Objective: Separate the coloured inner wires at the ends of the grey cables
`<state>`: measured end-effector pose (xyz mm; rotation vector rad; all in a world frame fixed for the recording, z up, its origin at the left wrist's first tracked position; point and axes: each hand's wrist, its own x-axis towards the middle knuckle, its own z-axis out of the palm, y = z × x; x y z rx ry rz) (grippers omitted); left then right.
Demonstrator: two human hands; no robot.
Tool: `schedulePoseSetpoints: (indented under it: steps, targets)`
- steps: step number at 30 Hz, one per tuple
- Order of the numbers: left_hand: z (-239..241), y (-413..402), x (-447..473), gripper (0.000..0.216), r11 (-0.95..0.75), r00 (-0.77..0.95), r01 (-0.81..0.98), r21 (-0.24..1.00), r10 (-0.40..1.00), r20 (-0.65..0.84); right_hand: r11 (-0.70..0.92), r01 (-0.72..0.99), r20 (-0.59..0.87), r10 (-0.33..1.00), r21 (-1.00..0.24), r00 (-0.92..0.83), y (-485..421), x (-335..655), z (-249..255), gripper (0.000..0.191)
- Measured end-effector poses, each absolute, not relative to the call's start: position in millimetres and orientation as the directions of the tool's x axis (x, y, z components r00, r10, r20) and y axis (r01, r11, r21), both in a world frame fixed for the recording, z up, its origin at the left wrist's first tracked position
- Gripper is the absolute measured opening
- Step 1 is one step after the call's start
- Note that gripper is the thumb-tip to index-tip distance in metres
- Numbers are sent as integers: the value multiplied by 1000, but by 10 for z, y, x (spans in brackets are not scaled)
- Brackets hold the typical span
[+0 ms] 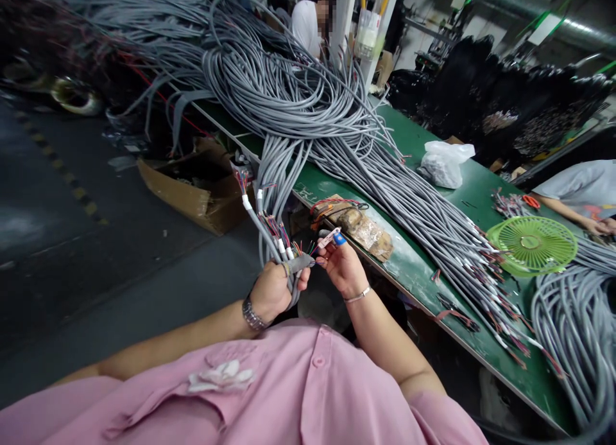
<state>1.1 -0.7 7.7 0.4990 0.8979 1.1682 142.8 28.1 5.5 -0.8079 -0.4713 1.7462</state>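
Observation:
My left hand (275,286) is closed round a bunch of grey cables (269,236) whose stripped ends show thin coloured wires. These cables hang down from a big grey cable heap (289,92) on the green table (414,265). My right hand (341,261) is pinched beside the cable ends, its fingers holding a small pale piece (329,238); one fingertip wears a blue cover (339,239). The two hands are almost touching, just off the table's near edge.
A wood block wrapped in tape (363,228) lies at the table edge. A white plastic bag (443,162), a green fan (532,243) and more cable bundles (572,329) lie to the right. Another person's arm (572,204) rests at far right. A cardboard box (202,188) stands on the floor.

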Motion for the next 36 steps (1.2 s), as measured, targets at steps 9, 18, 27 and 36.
schedulePoseSetpoints:
  steps: [9,18,27,36]
  targets:
    - [52,30,60,22,362,105,-551,752,924,-368,-305,-637,-351,934,-708,-57,312,1442,43,36]
    - [-14,44,56,22,408,118,-518,752,905,-410,-288,-740,-272,951,-607,-147,303,1472,-56,26]
    - [-41,49,51,22,405,128,-515,756,908,-399,-253,-748,-228,964,-614,-138,315,1445,-85,29]
    - [20,-23,33,21,359,132,-538,763,930,-344,-311,-742,-271,946,-594,-179,296,1453,-47,28]
